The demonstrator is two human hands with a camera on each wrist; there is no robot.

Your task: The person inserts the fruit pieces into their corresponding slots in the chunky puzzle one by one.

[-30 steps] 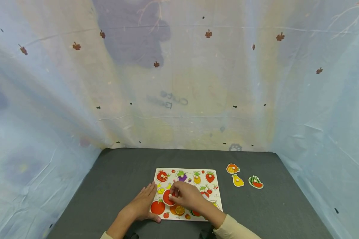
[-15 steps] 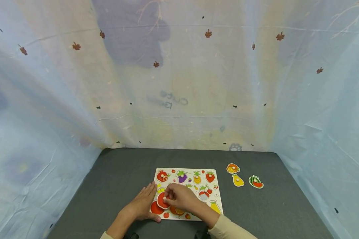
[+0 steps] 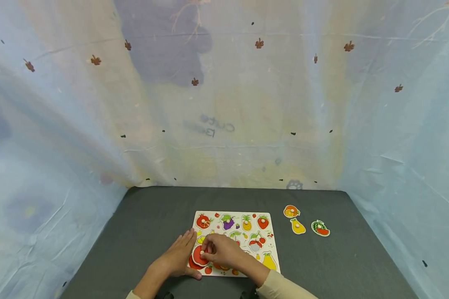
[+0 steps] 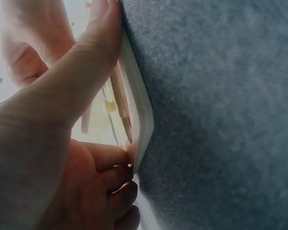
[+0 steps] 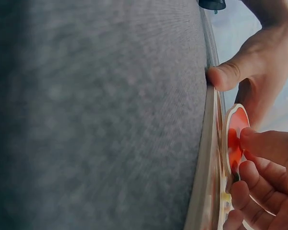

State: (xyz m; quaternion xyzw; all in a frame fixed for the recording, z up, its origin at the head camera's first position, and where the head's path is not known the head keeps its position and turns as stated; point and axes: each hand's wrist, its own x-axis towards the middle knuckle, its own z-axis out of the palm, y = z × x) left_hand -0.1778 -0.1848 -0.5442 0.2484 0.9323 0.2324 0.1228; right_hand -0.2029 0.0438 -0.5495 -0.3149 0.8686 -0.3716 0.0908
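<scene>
Above the near left corner of the white puzzle board (image 3: 237,215), the right hand (image 3: 222,250) presents a round red piece (image 3: 197,258). Its thumb and forefinger are pinched together on the small white knob (image 3: 202,252). The left hand (image 3: 176,255) lies against the board's left edge with its fingers extended and its thumb at the near edge, grasping nothing.

For good seating, the piece is best turned by its knob until its outline agrees with the red printed shape (image 3: 194,265), part of which shows beyond its rim. It should then be lowered level and pressed lightly at the middle; a tilted approach would probably catch on the rim of a recess. Steady pressure from the left hand should prevent the board from sliding on the dark counter (image 3: 344,261).

The piece is a thin, flat plate with a bright red face, a pale border and, in the right wrist view, a pale cut edge. It stands slightly tilted to the board; whether its lower end touches cannot be told. Printed fruits cover the board's white ground.
</scene>
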